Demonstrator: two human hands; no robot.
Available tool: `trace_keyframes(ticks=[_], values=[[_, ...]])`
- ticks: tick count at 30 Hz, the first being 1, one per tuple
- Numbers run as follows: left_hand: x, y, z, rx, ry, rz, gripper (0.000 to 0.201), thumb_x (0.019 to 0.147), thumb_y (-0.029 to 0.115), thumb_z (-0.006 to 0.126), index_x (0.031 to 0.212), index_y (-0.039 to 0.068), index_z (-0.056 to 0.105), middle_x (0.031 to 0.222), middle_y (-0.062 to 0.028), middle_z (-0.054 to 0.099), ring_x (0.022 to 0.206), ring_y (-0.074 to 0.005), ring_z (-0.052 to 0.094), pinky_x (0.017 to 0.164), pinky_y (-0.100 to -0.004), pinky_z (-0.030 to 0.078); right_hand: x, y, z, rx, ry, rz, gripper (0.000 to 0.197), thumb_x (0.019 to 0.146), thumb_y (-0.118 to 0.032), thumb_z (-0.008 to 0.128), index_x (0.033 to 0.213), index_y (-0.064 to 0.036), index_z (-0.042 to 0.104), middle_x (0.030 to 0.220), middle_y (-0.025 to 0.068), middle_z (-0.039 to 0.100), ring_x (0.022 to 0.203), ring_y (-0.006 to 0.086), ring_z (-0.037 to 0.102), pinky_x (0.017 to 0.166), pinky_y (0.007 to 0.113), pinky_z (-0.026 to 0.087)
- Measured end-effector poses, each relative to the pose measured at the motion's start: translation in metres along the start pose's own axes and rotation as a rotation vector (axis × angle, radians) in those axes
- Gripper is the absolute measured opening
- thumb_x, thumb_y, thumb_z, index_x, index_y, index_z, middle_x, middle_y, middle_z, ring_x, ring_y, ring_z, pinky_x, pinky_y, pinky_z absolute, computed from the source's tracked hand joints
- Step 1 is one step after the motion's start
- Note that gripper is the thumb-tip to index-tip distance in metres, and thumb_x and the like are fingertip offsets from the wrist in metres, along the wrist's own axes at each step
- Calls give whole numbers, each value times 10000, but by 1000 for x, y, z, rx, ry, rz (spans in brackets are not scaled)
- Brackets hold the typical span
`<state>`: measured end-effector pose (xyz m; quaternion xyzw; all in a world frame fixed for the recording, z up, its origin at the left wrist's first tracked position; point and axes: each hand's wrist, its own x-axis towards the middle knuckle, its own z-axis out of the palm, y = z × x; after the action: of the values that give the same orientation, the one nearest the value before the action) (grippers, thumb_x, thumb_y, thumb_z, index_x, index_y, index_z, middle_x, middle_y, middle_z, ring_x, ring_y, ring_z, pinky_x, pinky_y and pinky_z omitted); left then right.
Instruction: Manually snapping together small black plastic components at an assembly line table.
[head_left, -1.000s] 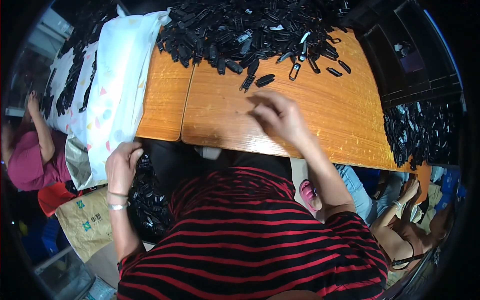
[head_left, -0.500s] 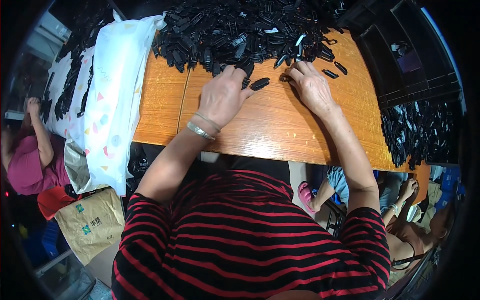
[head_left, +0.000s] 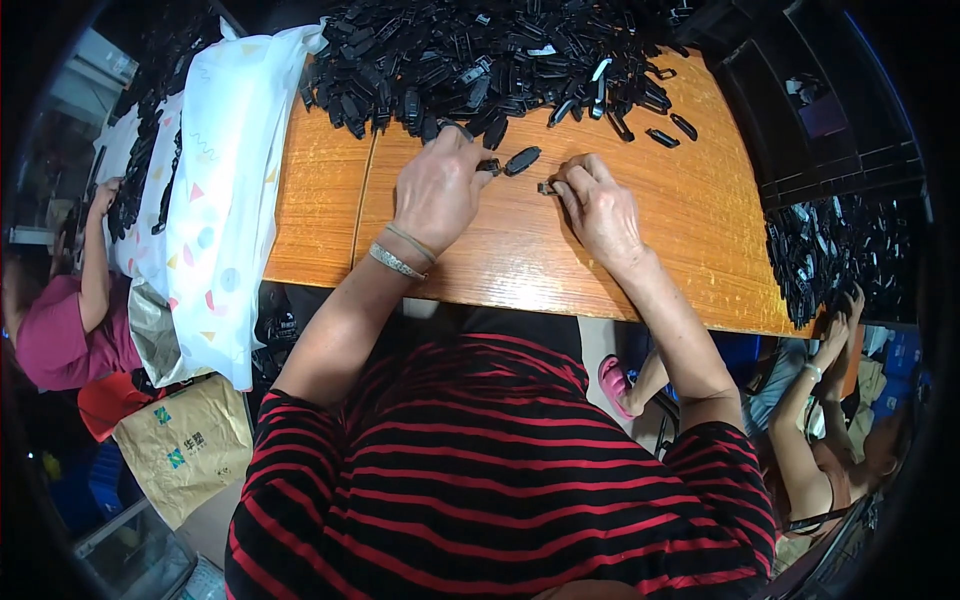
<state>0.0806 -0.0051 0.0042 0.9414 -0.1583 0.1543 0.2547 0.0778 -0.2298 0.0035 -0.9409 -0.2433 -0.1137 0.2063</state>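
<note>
My left hand (head_left: 438,182) is closed near the front of a heap of black plastic pieces (head_left: 470,75). Its thumb and fingers pinch a small black plastic piece (head_left: 488,167). Just beyond the fingertips, a black oval plastic piece (head_left: 522,160) lies on the wooden table. To the right, my right hand (head_left: 603,208) pinches a small dark piece (head_left: 546,188) between thumb and forefinger, low over the tabletop. The two hands are apart, and the exact shape of what each holds is too small to make out.
The wooden table (head_left: 480,270) has loose black pieces (head_left: 683,126) at right. A white patterned plastic sheet (head_left: 225,200) hangs over its left side. A dark container (head_left: 810,110) stands right. Co-workers sit on both sides, and a brown paper bag (head_left: 190,450) is at lower left.
My right hand has moved left and nearer to me, away from the heap, with the small dark piece. The left hand has shifted slightly; the co-workers' arms have moved.
</note>
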Motion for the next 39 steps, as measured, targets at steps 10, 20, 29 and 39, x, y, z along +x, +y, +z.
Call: trace_keyframes(ticks=[10, 20, 29, 39], values=[[-19, 6, -18, -1245, -126, -389, 234, 910, 62, 645, 1126, -20, 609, 887, -10, 650, 714, -19, 557, 615, -168, 447, -9, -18, -22, 163, 50, 31, 245, 843, -69, 700, 1071, -5, 634, 898, 114, 606, 722, 241, 628, 626, 327, 500], [-30, 21, -33, -1395, -88, -319, 250, 912, 29, 634, 1156, -13, 601, 1002, -8, 650, 751, 0, 568, 645, -150, 471, 0, -79, -16, 628, 279, 61, 234, 847, 18, 682, 1078, 0, 645, 888, 39, 590, 667, 73, 544, 597, 214, 442], [-36, 20, -29, -1351, -54, -266, 249, 917, 42, 631, 1156, -26, 618, 998, -25, 657, 723, -8, 562, 633, -153, 466, -3, -82, -14, 618, 267, 95, 241, 818, 20, 713, 1053, -8, 670, 853, 36, 573, 653, 64, 502, 552, 197, 407], [-50, 38, -30, -1203, 72, -234, 274, 953, 67, 576, 1219, 5, 598, 872, 32, 620, 664, 2, 499, 571, -139, 395, -7, -89, 22, 588, 446, 38, 423, 725, -9, 783, 1108, -18, 604, 893, 121, 600, 696, 179, 629, 587, 273, 506]])
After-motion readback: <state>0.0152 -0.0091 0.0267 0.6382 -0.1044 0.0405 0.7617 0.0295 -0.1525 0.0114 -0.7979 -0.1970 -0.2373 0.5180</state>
